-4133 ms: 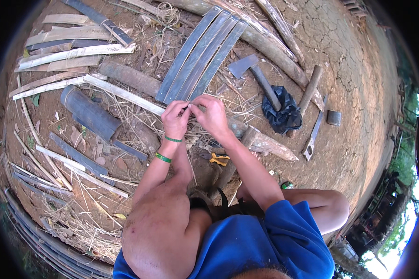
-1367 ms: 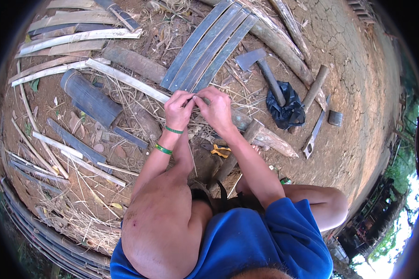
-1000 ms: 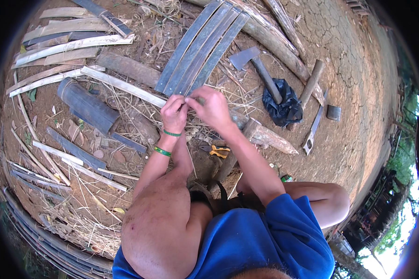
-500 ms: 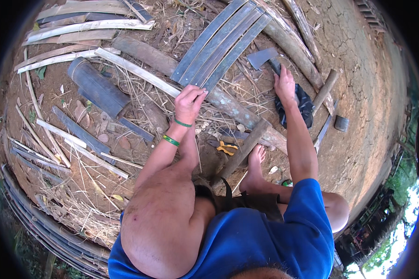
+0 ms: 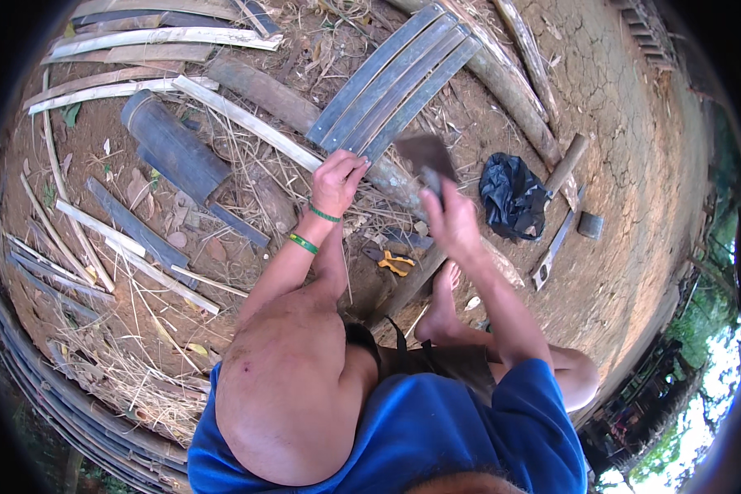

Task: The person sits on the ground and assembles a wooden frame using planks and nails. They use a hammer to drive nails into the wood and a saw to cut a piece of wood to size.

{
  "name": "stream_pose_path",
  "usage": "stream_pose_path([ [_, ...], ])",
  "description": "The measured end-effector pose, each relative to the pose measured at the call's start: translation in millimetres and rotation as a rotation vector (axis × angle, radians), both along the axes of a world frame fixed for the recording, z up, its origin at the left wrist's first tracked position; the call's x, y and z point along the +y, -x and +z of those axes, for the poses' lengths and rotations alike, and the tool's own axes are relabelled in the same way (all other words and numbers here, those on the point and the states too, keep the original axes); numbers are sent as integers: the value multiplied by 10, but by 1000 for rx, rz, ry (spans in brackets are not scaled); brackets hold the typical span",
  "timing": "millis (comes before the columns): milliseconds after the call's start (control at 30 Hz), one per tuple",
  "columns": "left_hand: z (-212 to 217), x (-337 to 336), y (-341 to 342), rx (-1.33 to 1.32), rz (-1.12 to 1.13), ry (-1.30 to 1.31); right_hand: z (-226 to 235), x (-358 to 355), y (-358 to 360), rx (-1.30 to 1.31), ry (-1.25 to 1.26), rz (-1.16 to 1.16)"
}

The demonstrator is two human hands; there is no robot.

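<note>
Upper centre: left hand (image 5: pixel 335 183) pinched closed at lower end of dark-grey bamboo-slat panel (image 5: pixel 380 76); anything pinched, cannot tell. Alongside, right hand (image 5: pixel 453 222) grips dark-bladed hatchet (image 5: pixel 426 155). Misaimed swing could strike left hand.

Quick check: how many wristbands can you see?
2: one green band just behind the left hand, and a second green band farther up the same forearm.

Head cam, L of worn pr., fisheye. Faces down/fwd. from above shirt (image 5: pixel 436 420); L hand (image 5: pixel 335 183), R hand (image 5: pixel 451 216) near, ground (image 5: pixel 634 156) beyond.
</note>
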State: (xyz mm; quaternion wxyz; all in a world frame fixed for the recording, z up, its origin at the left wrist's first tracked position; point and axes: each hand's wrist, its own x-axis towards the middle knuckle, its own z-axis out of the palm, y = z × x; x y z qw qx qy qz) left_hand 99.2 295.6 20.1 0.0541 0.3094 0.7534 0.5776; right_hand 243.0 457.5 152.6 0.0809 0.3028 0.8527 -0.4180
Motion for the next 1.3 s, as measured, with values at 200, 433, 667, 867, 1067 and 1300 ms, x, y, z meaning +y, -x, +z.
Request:
stream_pose_path([
  [200,-37,-45,25,23,3,-37,-79,-471,76,110,-64,58],
  [433,-26,-35,7,66,-19,-4,-468,-538,-129,81,-123,62],
  [667,-20,-68,26,65,-8,-25,-253,-610,-43,293,-101,39],
  [867,-18,-37,25,70,-28,45,-404,-534,-58,38,-135,52],
  [1067,-2,-104,40,72,-5,14,-380,-643,-90,331,-89,11],
  [1300,57,-66,44,60,-30,4,-286,-558,-39,56,-109,40],
])
